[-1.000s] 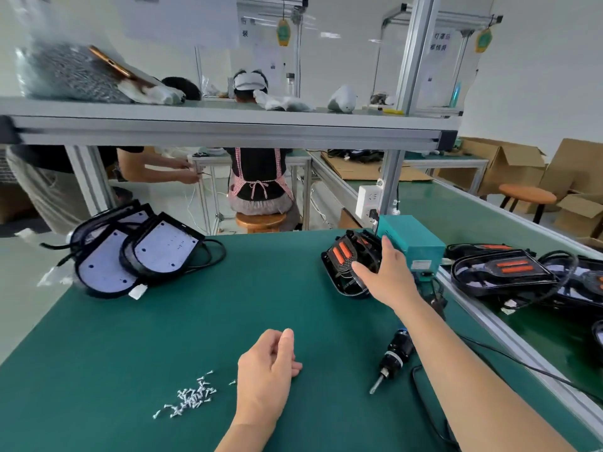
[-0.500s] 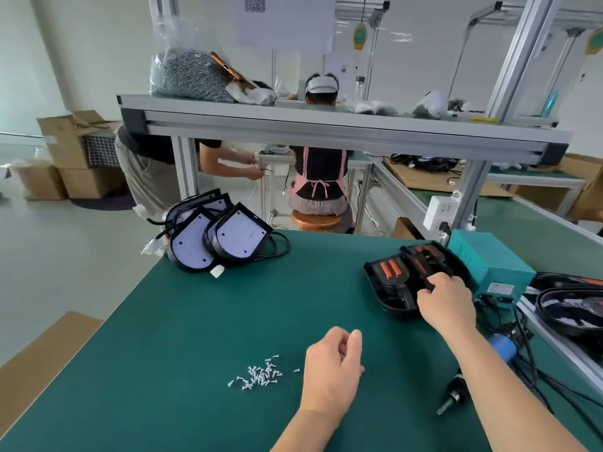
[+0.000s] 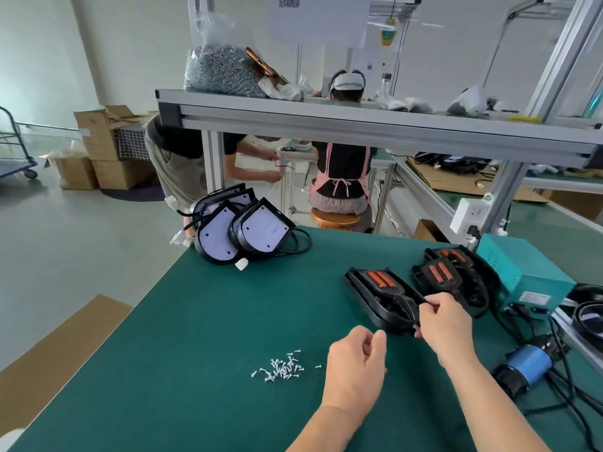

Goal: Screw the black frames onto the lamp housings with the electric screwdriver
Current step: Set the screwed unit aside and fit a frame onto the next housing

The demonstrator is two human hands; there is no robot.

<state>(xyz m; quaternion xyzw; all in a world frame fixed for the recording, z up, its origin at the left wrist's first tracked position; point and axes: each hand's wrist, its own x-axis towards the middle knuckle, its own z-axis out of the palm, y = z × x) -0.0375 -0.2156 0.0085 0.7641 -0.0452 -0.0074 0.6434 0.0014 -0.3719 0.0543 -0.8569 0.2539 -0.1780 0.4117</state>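
My right hand (image 3: 445, 324) grips the near edge of a black lamp housing with orange strips (image 3: 380, 293) on the green table (image 3: 202, 337). Two more such housings (image 3: 452, 275) lean behind it against a teal box. My left hand (image 3: 355, 367) hovers over the mat with loosely curled fingers and holds nothing. A small heap of white screws (image 3: 282, 368) lies just left of it. The blue and black electric screwdriver (image 3: 522, 365) lies on its side at the right edge. Several black frames with white panels (image 3: 244, 228) are stacked at the table's far left corner.
A teal power box (image 3: 518, 272) sits at the right with cables (image 3: 561, 396) trailing from it. An aluminium shelf (image 3: 359, 125) overhead carries a bag of screws (image 3: 222, 70). Two people work behind the bench. More lamp parts (image 3: 587, 314) lie on the conveyor to the right.
My right hand has pulled one housing off the leaning stack and towards me. My left hand has lifted slightly and its fingers have curled. The view has swung left and down.
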